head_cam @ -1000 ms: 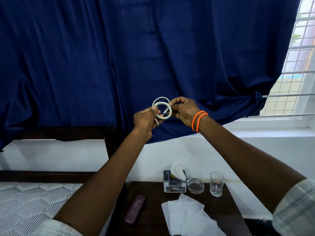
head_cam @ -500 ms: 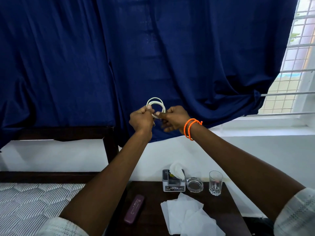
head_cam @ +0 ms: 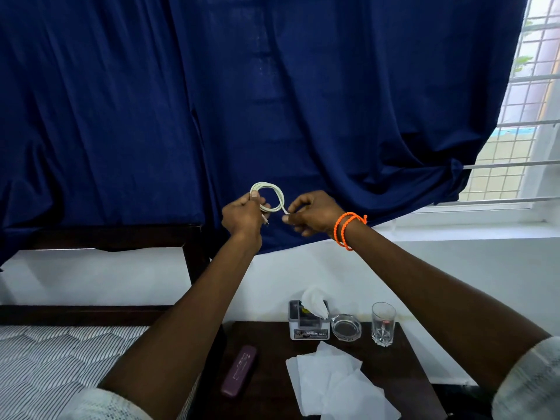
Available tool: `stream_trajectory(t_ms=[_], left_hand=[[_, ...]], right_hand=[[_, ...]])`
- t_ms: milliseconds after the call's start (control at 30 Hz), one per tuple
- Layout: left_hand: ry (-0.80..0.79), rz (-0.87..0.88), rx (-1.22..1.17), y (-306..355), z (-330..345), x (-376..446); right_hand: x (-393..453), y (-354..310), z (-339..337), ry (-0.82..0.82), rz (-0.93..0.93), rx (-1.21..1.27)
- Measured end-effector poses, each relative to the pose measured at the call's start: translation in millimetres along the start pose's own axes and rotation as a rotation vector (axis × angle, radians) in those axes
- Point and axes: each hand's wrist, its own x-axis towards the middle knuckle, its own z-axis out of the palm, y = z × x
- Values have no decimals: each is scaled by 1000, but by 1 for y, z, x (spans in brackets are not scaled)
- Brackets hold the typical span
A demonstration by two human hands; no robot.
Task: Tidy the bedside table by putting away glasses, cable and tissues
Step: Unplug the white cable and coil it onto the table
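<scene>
- My left hand [head_cam: 242, 215] grips the coiled white cable [head_cam: 268, 197]: thumb on the near side of the loops, the other fingers curled behind them, all turns held together at the coil's left edge.
- My right hand [head_cam: 312, 215] pinches the cable's free tail between thumb and forefinger, just right of the coil (the connector itself is too small to make out).
- Cable location: raised in front of the blue curtain [head_cam: 303, 101], well above the bedside table [head_cam: 272, 368], touching nothing but my fingers.
- Handling judgement: the cable looks light, thin and springy. The loops will likely fan open if the left-hand grip relaxes, so hold at the point where all turns cross, not on a single strand.
- Free end: best taken close behind the plug, then tucked through or around the coil to lock it.
- Below, on the table: loose tissues [head_cam: 333, 386] lie spread at the front right; a tissue box [head_cam: 309, 327] stands at the back with one sheet poking out.
- A purple glasses case [head_cam: 239, 370] lies near the table's left edge (closed, contents not visible).
- An ashtray [head_cam: 346, 327] and a drinking glass [head_cam: 383, 324] stand beside the box.
</scene>
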Motion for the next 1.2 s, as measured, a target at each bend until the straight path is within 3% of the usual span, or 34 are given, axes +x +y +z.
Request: stream_trajectory(t_ms=[133, 400, 767, 1000, 1200], left_hand=[[-21, -20, 49, -7, 1, 0], [-140, -198, 72, -30, 1, -3], [-192, -400, 97, -77, -22, -4], [-221, -475, 150, -113, -41, -2], [-154, -498, 202, -148, -74, 11]], right_hand=[[-3, 5, -3, -39, 18, 176], [-4, 20, -1, 63, 103, 419], [-12, 70, 28, 117, 210, 551], [-14, 110, 58, 237, 267, 514], [-16, 151, 95, 296, 332, 495]])
